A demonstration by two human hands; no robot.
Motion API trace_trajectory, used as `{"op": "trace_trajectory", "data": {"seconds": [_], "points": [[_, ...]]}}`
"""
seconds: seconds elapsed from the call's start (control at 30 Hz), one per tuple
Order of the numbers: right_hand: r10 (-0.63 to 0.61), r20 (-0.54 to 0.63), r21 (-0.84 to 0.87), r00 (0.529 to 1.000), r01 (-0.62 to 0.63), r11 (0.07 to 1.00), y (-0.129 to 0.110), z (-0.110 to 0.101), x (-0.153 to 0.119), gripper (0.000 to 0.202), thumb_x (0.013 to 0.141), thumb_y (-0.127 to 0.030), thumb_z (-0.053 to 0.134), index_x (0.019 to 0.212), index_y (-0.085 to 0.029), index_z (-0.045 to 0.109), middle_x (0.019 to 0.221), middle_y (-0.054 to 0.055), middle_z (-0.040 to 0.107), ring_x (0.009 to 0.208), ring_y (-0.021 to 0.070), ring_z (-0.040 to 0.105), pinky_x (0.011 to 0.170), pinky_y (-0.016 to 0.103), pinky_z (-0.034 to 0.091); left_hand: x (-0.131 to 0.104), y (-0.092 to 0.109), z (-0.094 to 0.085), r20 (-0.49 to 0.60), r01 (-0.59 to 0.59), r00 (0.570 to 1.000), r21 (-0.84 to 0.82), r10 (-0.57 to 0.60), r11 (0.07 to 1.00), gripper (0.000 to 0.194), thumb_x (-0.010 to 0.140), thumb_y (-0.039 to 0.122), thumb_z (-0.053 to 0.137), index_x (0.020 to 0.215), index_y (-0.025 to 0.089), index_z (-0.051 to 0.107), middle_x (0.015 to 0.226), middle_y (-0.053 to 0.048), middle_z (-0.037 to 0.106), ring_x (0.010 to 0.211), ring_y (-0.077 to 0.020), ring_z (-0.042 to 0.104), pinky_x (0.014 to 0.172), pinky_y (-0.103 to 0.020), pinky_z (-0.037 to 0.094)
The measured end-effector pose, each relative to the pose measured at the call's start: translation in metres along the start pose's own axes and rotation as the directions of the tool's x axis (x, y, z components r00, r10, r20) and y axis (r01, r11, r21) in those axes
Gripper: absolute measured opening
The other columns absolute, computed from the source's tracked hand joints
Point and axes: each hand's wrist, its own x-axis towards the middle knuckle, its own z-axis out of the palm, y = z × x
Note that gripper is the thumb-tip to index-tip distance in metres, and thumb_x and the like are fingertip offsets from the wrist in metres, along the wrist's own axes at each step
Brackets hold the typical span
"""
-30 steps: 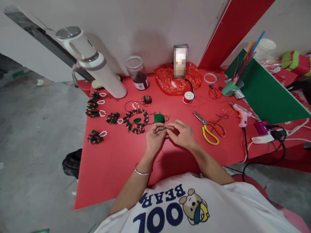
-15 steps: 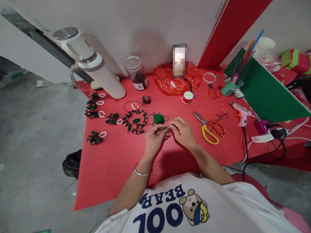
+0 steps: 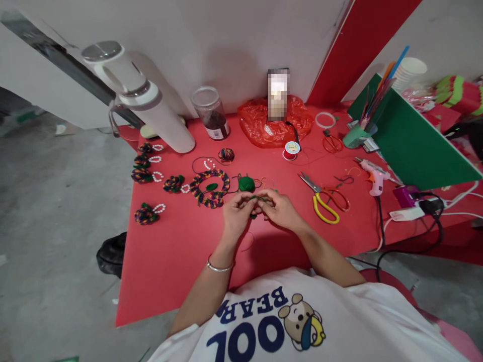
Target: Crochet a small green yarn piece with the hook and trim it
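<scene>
Green yarn (image 3: 255, 197) is sitting between the person's hands, over the red table (image 3: 169, 266) and just in front of the green yarn ball (image 3: 246, 184). The left hand (image 3: 237, 210) is pinching it between thumb and fingers, the right hand (image 3: 281, 208) is gripping it too, and the fingertips are almost meeting! Whether a hook or needle is hiding in there, I cannot tell. So much is hanging on those small pinches: one thumb easing off too soon could be letting a loop slip, and a hard tug could be pulling it too tight. Loose strands are lying beside the ball, so a snag could be brewing if one is catching a finger. Nearer the body, a thin thread (image 3: 248, 241) is curling between the wrists, where a dropping forearm could be dragging it. And out right, yellow-and-orange-handled scissors (image 3: 326, 208) are lying near the right hand; a wide elbow could be knocking them.
</scene>
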Motion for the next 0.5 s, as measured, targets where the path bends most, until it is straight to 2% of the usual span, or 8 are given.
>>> {"op": "trace_trajectory", "data": {"seconds": [0.1, 0.23, 0.37, 0.5], "points": [[-0.011, -0.014, -0.022, 1.0, 0.011, 1.0, -0.0005, 0.001, 0.0001, 0.021, 0.095, -0.035, 0.06, 0.113, -0.024, 0.06, 0.088, 0.002, 0.075, 0.073, 0.0153, 0.076, 0.053, 0.021, 0.059, 0.0015, -0.0001, -0.0031, -0.024, -0.078, 0.996, 0.072, 0.08, 0.994, 0.015, 0.068, 0.029, 0.081, 0.078, 0.019, 0.075, 0.061, 0.001, 0.066, 0.045, -0.0097, 0.054, 0.043, -0.021, 0.045], [-0.017, -0.065, -0.08, 0.998, 0.012, 0.997, 0.0013, 0.0029, 0.0011, 0.017, 0.097, -0.04, 0.058, 0.1, -0.023, 0.062, 0.085, 0.001, 0.075, 0.069, 0.0148, 0.076, 0.052, 0.021, 0.058, 0.0032, -0.0015, -0.0061, -0.042, -0.205, 0.975, 0.194, 0.217, 0.959, 0.006, 0.069, 0.023, 0.079, 0.07, 0.02, 0.074, 0.069, 0.0, 0.064, 0.052, -0.0087, 0.048, 0.047, -0.021, 0.041], [-0.048, -0.085, -0.126, 0.995, 0.037, 0.991, 0.0033, 0.0039, 0.0018, 0.019, 0.099, -0.04, 0.055, 0.096, -0.023, 0.061, 0.082, 0.002, 0.075, 0.067, 0.0152, 0.076, 0.054, 0.023, 0.059, 0.0031, -0.002, -0.0071, -0.04, -0.17, 0.982, 0.219, 0.183, 0.961, 0.013, 0.069, 0.024, 0.08, 0.068, 0.019, 0.068, 0.059, 0.004, 0.053, 0.049, -0.0075, 0.039, 0.046, -0.02, 0.032], [-0.071, -0.097, -0.157, 0.993, 0.055, 0.986, 0.0015, 0.0035, 0.0013, 0.019, 0.1, -0.04, 0.053, 0.095, -0.023, 0.059, 0.079, 0.001, 0.074, 0.064, 0.0141, 0.074, 0.054, 0.023, 0.059, 0.0014, 0.0014, -0.007, -0.006, -0.141, 0.99, 0.174, 0.144, 0.975, 0.023, 0.066, 0.025, 0.083, 0.083, 0.019, 0.07, 0.062, 0.005, 0.055, 0.049, -0.0069, 0.04, 0.047, -0.019, 0.032]]}}
